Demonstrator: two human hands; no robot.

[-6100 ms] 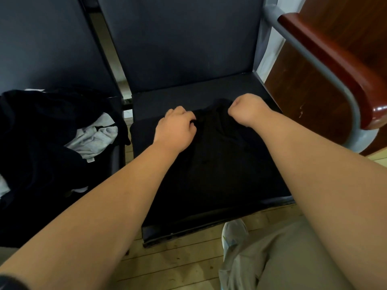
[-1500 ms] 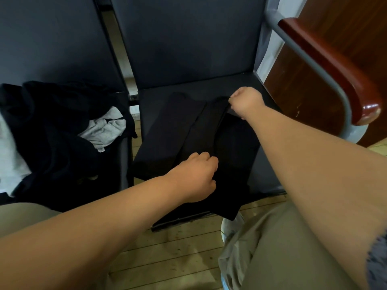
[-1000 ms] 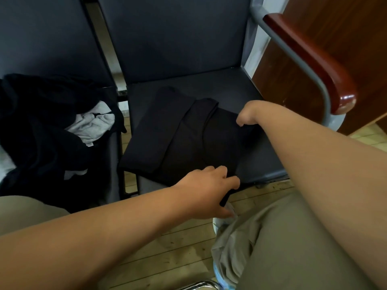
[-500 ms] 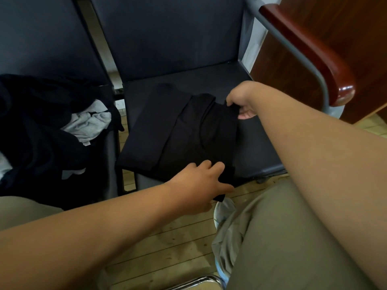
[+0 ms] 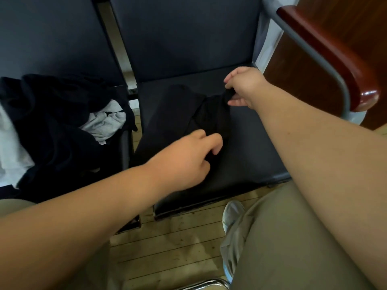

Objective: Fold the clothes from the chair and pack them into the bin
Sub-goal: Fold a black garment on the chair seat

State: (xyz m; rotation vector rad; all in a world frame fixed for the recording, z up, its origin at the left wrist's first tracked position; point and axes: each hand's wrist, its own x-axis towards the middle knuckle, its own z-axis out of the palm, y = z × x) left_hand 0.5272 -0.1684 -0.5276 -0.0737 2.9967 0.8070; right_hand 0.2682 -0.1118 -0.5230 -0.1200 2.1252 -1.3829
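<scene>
I've got both arms reaching fwd. L hand (image 5: 184, 160), fingers curled, grips the near fold of the black garment (image 5: 178, 114); R hand (image 5: 244, 86) pinches its far corner. Garment lies on the chair seat (image 5: 251, 143).

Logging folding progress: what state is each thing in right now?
Black garment: partly folded, lying on the chair seat.
Left hand: grips the garment's near edge.
Right hand: pinches its far corner, lifted.
Clothes pile: unfolded, heaped on the neighbouring chair.
</scene>
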